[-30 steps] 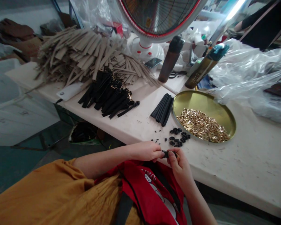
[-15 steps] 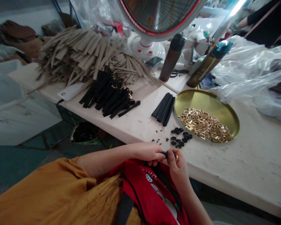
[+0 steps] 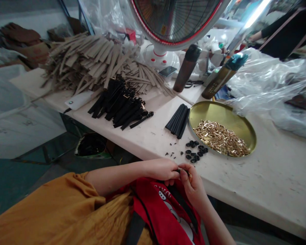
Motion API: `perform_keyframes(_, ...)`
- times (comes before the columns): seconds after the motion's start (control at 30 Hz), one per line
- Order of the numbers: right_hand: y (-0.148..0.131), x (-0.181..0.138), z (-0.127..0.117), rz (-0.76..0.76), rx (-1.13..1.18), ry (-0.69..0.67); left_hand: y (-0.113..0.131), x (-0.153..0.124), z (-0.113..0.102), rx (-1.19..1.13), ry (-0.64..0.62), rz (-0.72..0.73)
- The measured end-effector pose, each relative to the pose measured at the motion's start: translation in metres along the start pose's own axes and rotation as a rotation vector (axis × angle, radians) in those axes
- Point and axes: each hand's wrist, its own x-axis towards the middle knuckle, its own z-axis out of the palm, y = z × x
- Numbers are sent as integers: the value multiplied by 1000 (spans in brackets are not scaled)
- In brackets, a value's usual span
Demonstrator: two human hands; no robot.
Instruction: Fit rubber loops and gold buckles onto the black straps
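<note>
Close together at the table's front edge, above my lap, both hands are closed on a short black strap. My left hand grips one end, its fingers curled under. My right hand pinches the other end, where a bit of gold-coloured metal shows by the fingers; most of the strap is hidden. Just beyond the hands lie small black loops and tiny black scraps. Behind them is a bundle of black strips. To its right, a round gold tray holds a heap of small gold buckles.
Black straps with gold buckles are piled on the left of the table, before a big heap of beige strips. A fan, two bottles and plastic bags stand behind. Another person's arm shows far right.
My right hand's fingers have shifted over the strap, and less of it shows between the hands. The view has tilted slightly; the things on the table lie as before.
</note>
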Motion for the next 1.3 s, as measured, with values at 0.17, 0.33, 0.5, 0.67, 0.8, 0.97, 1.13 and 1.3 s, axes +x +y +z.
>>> perform_keyframes(0.17,-10,0,-6,68,127,-1,6,-4,-6,-17,-5,59)
perform_keyframes(0.33,-10,16,-1,-32,57,37,8,-5,-20,167,85,12)
perform_keyframes(0.5,-1,49,5,-13,-4,5,-18,11,-43,464,296,-4)
perform_keyframes(0.67,10,62,-6,49,-123,223,-51,20,-80,835,635,-88)
perform_keyframes(0.8,19,62,-7,60,-126,197,-44,40,-93,1023,779,4)
perform_keyframes(0.97,20,62,-11,63,-91,158,-24,80,-92,1117,672,84)
perform_keyframes(1.13,18,56,-20,58,-59,171,-26,85,-103,1096,638,111)
perform_keyframes(1.3,6,52,-20,34,-52,238,0,53,-105,1038,763,275)
